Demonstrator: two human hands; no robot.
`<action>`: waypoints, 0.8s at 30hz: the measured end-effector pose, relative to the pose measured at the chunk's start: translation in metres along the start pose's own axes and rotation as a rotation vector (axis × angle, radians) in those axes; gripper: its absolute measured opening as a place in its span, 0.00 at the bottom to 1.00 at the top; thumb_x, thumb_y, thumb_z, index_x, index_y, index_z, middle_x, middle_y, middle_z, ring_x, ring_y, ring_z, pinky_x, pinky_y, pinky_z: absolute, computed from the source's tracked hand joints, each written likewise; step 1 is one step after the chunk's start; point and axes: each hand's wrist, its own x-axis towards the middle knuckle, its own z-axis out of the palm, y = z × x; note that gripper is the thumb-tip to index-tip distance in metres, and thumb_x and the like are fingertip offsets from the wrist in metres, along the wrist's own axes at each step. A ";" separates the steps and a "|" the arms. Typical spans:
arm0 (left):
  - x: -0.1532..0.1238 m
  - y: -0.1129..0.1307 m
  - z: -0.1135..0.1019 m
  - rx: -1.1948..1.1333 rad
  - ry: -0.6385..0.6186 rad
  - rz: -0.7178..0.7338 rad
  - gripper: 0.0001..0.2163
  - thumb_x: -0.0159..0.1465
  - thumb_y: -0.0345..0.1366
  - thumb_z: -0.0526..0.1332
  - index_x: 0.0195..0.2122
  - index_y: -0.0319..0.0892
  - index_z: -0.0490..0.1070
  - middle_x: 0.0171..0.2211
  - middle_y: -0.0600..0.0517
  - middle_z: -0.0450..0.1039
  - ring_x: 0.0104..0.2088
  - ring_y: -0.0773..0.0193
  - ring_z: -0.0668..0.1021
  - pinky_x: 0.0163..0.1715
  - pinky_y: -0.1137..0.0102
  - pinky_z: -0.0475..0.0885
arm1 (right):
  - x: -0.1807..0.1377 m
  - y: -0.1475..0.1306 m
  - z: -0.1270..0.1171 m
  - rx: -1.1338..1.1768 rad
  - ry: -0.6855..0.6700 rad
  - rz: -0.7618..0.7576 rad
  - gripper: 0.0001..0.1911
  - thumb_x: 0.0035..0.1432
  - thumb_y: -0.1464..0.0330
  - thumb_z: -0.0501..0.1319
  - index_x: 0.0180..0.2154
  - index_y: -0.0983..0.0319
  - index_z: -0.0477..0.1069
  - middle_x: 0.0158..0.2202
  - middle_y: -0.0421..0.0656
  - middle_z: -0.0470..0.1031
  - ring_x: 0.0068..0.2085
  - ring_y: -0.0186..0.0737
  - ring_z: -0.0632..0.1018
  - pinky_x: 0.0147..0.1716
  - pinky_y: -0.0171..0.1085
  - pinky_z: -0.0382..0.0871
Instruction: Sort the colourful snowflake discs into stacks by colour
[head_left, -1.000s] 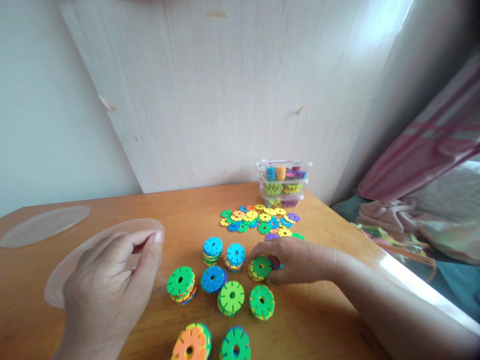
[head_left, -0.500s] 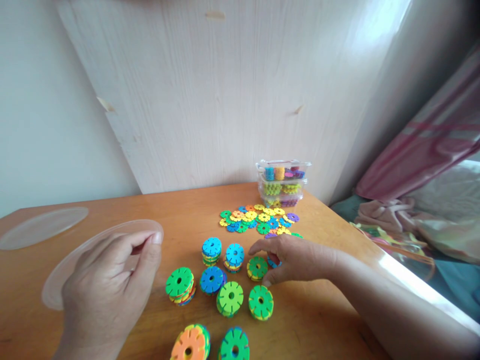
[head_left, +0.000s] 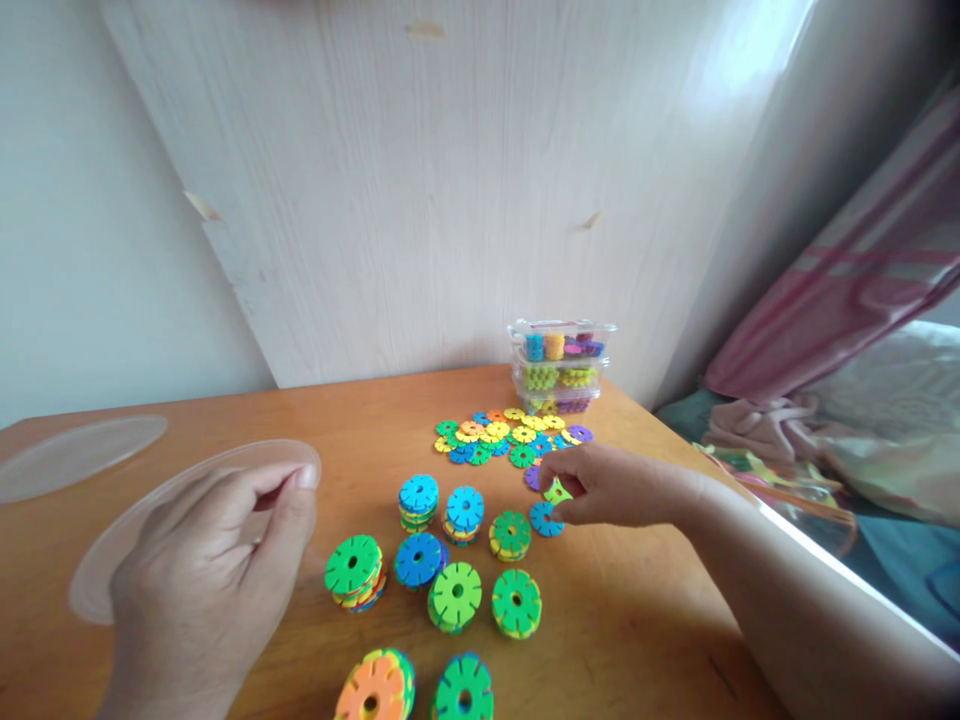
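The right hand (head_left: pixel 615 487) is leaving a green-topped disc stack (head_left: pixel 511 536) free, curling round a lime disc (head_left: pixel 557 492), grip unclear, left hand (head_left: pixel 214 560) pinching closed.

The bare left hand (head_left: pixel 210 560) has softly rounded knuckles, a broad back and a sturdy thumb (head_left: pixel 289 525) with a short nail. The bare right hand (head_left: pixel 607 485) narrows at the wrist, joining an uncovered forearm (head_left: pixel 780 580) that thickens away from it.
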 end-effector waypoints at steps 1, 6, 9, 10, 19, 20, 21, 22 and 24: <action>0.000 0.001 0.000 0.005 -0.012 -0.020 0.10 0.67 0.45 0.60 0.36 0.47 0.77 0.37 0.52 0.82 0.42 0.57 0.82 0.54 0.63 0.73 | 0.000 0.002 0.000 -0.012 -0.012 0.000 0.18 0.56 0.62 0.66 0.49 0.58 0.76 0.34 0.39 0.75 0.31 0.36 0.72 0.28 0.34 0.59; -0.003 0.003 -0.003 0.024 -0.079 -0.095 0.13 0.67 0.47 0.58 0.36 0.46 0.78 0.38 0.50 0.82 0.42 0.54 0.82 0.54 0.60 0.73 | 0.006 0.008 0.010 -0.074 -0.016 -0.035 0.18 0.51 0.61 0.69 0.45 0.58 0.74 0.38 0.41 0.77 0.36 0.40 0.74 0.32 0.36 0.61; -0.004 0.002 -0.003 0.017 -0.072 -0.128 0.13 0.67 0.48 0.58 0.36 0.47 0.78 0.37 0.49 0.82 0.41 0.53 0.82 0.53 0.59 0.73 | 0.009 0.008 0.014 -0.102 -0.010 -0.024 0.15 0.50 0.62 0.68 0.41 0.58 0.73 0.38 0.41 0.77 0.36 0.40 0.74 0.32 0.36 0.61; -0.005 0.002 -0.002 0.012 -0.069 -0.138 0.13 0.67 0.48 0.59 0.36 0.47 0.78 0.38 0.49 0.82 0.42 0.53 0.82 0.54 0.59 0.73 | 0.010 0.008 0.015 -0.108 -0.005 -0.020 0.15 0.50 0.63 0.68 0.40 0.58 0.73 0.38 0.41 0.77 0.35 0.40 0.74 0.31 0.36 0.61; -0.003 0.003 -0.002 0.002 -0.040 -0.081 0.11 0.67 0.46 0.59 0.38 0.47 0.77 0.40 0.51 0.82 0.45 0.56 0.82 0.56 0.62 0.72 | 0.020 0.023 0.015 0.304 0.054 0.040 0.04 0.56 0.67 0.63 0.34 0.61 0.71 0.29 0.39 0.75 0.29 0.35 0.74 0.26 0.33 0.63; -0.003 0.003 -0.002 0.003 -0.038 -0.087 0.11 0.67 0.46 0.59 0.37 0.47 0.77 0.39 0.51 0.82 0.45 0.56 0.82 0.56 0.62 0.72 | 0.021 0.023 0.015 0.403 0.044 0.037 0.05 0.58 0.66 0.62 0.35 0.61 0.72 0.28 0.39 0.75 0.28 0.34 0.74 0.25 0.32 0.64; -0.003 0.004 -0.002 0.010 -0.037 -0.092 0.11 0.68 0.46 0.59 0.37 0.47 0.77 0.39 0.51 0.82 0.45 0.56 0.82 0.56 0.62 0.72 | 0.021 0.021 0.015 0.485 0.031 0.039 0.06 0.59 0.65 0.62 0.35 0.61 0.72 0.27 0.39 0.75 0.27 0.34 0.73 0.23 0.32 0.63; -0.003 0.005 -0.002 0.021 -0.033 -0.098 0.11 0.68 0.46 0.59 0.37 0.47 0.77 0.39 0.51 0.82 0.44 0.56 0.82 0.56 0.62 0.72 | 0.021 0.019 0.016 0.547 0.014 0.044 0.08 0.60 0.63 0.62 0.36 0.61 0.72 0.26 0.38 0.74 0.25 0.33 0.73 0.22 0.31 0.63; -0.002 0.008 -0.003 0.036 -0.033 -0.096 0.11 0.68 0.46 0.59 0.37 0.47 0.77 0.38 0.51 0.82 0.44 0.56 0.82 0.55 0.62 0.72 | 0.021 0.012 0.019 0.632 -0.026 0.062 0.09 0.61 0.61 0.63 0.36 0.61 0.72 0.24 0.37 0.73 0.22 0.31 0.71 0.20 0.30 0.61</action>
